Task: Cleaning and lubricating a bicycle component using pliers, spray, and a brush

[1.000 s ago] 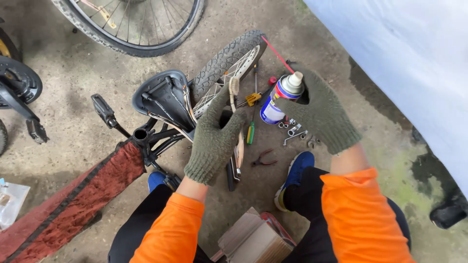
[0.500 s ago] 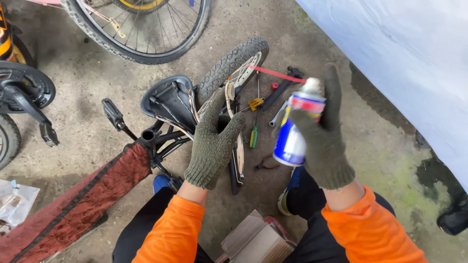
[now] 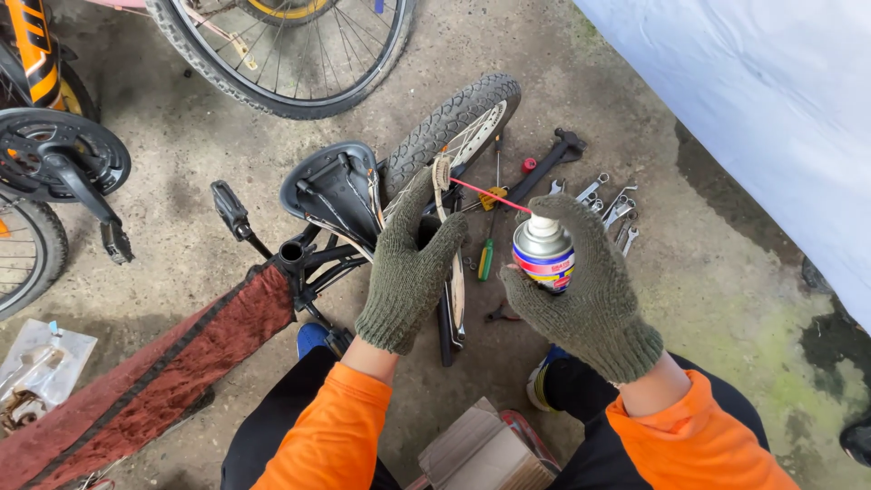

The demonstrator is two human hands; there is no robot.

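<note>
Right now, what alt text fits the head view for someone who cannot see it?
A gloved right hand holds a spray can whose red straw points at an upturned bicycle's rear wheel, which the gloved left hand grips. Spanners and a screwdriver lie on the concrete.

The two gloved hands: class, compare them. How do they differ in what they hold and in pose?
The right hand wraps round a spray can with a thin red straw; the left hand holds no can and rests on the small bicycle's rear frame by the small tyre. The right hand is curled shut, index finger over the can's top; the left lies flatter, fingers reaching forward. Both wear green knitted gloves under orange sleeves.
</note>
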